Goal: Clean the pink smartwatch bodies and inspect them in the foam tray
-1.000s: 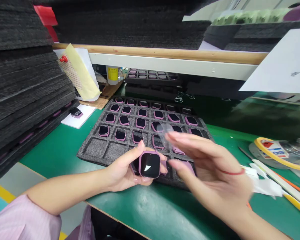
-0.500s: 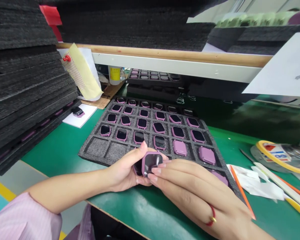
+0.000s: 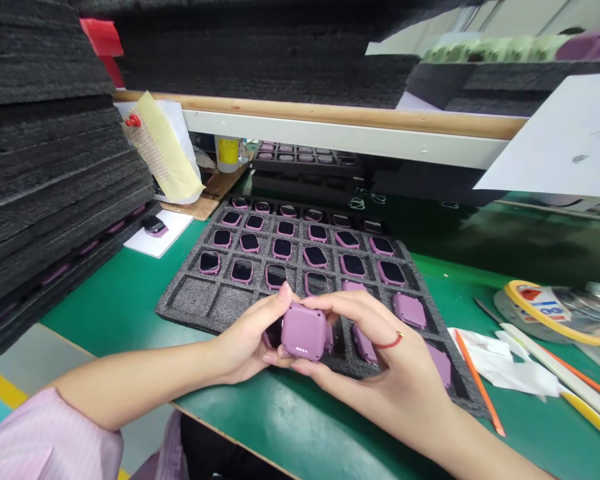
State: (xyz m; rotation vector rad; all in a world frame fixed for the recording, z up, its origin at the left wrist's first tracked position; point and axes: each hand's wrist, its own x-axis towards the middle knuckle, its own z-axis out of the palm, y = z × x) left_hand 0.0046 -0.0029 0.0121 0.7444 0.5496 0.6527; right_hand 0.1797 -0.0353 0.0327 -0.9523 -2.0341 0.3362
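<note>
Between my two hands is a purple smartwatch case [image 3: 303, 332], its back turned towards me with a row of small metal contacts near the lower edge. My left hand [image 3: 247, 340] grips its left side, thumb on the top corner. The thumb and fingers of my right hand [image 3: 395, 360] pinch it at the top and lower right. Below and behind lies a black foam tray [image 3: 187, 297] of purple watches, most with dark screens up, such as a watch [image 3: 241, 271]. A few lie back up, like a watch [image 3: 410, 311]. My hands hide part of the front rows.
Stacked black foam trays [image 3: 55, 167] rise at left, near a white pad [image 3: 173, 230] with a watch on it. A shelf edge [image 3: 330, 130] crosses above. At right are a bottle [image 3: 545, 313], white tissue [image 3: 510, 370] and an orange stick [image 3: 480, 383] on the green mat.
The watch case has been turned over, from dark screen facing me to purple back facing me. My right hand has shifted from fingers across the screen to a pinch at its edges.
</note>
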